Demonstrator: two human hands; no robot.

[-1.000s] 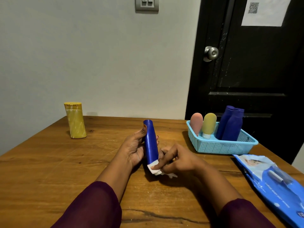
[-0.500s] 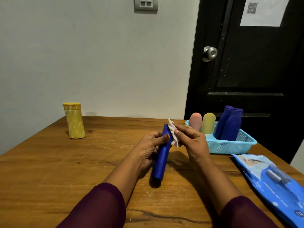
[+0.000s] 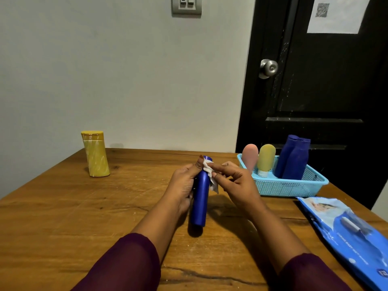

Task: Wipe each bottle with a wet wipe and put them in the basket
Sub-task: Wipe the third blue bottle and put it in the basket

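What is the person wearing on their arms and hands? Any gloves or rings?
No gloves. The left sleeve and right sleeve are dark maroon and stop partway down the forearms. The left hand and right hand are bare, no rings or watch showing. The left thumbnail looks painted dark red.

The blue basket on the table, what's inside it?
In the basket stand a pink bottle, a yellow-green bottle and two dark blue bottles side by side. Anything lying low on its floor behind those bottles is covered and cannot be seen.
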